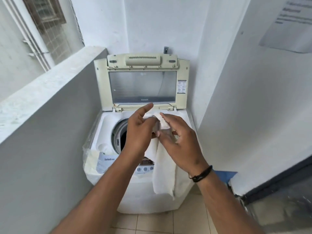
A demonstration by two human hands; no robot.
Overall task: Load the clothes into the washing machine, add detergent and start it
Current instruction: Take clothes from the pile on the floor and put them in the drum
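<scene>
A white top-load washing machine (135, 198) stands in a narrow corner with its cream lid (143, 85) raised against the back wall. The drum opening (119, 135) shows dark at the left, partly hidden by my hands. Above it, both hands hold a white cloth (166, 171). Its top end sticks up between them and the rest hangs down over the control panel (145, 168). My left hand (138, 132) grips the upper part, index finger pointing out. My right hand (180, 141) holds the cloth from the right, thumb pressed on it. The contact area is blurred.
A grey half-height wall (50, 115) runs close along the machine's left side. A white wall (244, 115) with a paper notice (287, 22) is close on the right. Clear plastic wrap (88, 154) covers the machine's left edge. The floor has beige tiles (152, 223). A wall socket (166, 49) sits above the lid.
</scene>
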